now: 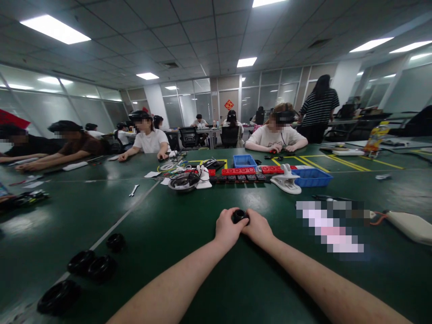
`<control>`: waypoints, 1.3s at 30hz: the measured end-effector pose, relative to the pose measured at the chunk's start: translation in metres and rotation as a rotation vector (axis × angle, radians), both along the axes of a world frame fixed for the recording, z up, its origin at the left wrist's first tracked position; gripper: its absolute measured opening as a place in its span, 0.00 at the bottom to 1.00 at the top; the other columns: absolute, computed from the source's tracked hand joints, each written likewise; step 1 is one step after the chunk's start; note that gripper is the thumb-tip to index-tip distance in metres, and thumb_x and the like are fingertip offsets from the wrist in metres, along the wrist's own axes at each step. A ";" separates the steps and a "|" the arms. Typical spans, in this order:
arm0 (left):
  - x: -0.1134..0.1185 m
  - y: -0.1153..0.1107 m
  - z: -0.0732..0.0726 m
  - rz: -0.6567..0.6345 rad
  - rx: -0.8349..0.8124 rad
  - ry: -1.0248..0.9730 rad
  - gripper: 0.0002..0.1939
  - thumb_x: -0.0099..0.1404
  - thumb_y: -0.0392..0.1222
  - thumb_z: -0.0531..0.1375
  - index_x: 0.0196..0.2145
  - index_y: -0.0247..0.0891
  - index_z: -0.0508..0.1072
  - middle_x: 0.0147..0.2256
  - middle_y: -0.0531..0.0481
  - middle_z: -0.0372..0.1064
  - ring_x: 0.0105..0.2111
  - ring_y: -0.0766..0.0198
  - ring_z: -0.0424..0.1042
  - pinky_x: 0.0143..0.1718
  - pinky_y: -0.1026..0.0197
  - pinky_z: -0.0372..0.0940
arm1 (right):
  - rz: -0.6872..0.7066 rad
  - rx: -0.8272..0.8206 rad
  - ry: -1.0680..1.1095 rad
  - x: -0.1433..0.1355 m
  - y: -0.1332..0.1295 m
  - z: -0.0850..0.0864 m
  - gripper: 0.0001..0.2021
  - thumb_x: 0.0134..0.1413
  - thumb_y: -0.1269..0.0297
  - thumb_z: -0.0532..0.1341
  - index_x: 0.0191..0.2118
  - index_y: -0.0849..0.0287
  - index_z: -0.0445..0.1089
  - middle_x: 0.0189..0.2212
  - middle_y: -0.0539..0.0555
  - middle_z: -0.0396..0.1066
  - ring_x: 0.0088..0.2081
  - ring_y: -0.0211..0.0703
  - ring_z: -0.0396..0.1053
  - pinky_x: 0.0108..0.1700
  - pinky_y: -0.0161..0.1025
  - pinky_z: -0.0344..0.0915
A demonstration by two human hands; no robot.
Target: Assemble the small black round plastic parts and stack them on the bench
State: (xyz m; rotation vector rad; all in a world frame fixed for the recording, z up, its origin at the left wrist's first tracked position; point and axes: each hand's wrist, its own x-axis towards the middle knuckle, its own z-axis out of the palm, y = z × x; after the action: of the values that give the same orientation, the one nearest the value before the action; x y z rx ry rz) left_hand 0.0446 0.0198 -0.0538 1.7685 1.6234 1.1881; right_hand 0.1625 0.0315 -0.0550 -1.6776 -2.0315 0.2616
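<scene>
Both my hands are closed around one small glossy black ring (240,215), which has a round opening facing up, just above or on the green table. My left hand (228,228) grips its left side, with the thumb across the near edge. On the other side my right hand (259,227) wraps round it, its fingertips partly hidden. Several similar black rings lie to the left on the table, among them a small one (115,242) and a larger one near the front (59,297).
Across the green table (162,252) stand a metal bowl of cables (184,181), a white clamp base (286,180), red power strips (239,171) and blue bins (311,177). A wrench (134,191) lies left; a beige pouch-like item (410,225) lies right. Co-workers sit opposite.
</scene>
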 end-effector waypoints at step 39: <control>-0.027 0.014 0.012 -0.489 -0.075 -0.077 0.21 0.45 0.40 0.64 0.40 0.37 0.69 0.36 0.49 0.64 0.35 0.63 0.64 0.37 0.61 0.59 | 0.543 -0.435 0.392 0.032 0.015 0.015 0.19 0.37 0.67 0.62 0.41 0.60 0.65 0.31 0.50 0.68 0.32 0.41 0.64 0.34 0.36 0.59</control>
State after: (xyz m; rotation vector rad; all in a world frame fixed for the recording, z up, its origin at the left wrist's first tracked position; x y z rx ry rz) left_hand 0.0175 0.0337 -0.0418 1.8967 1.0841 0.9362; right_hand 0.1941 0.0468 -0.0399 -1.1191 -2.1693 1.1878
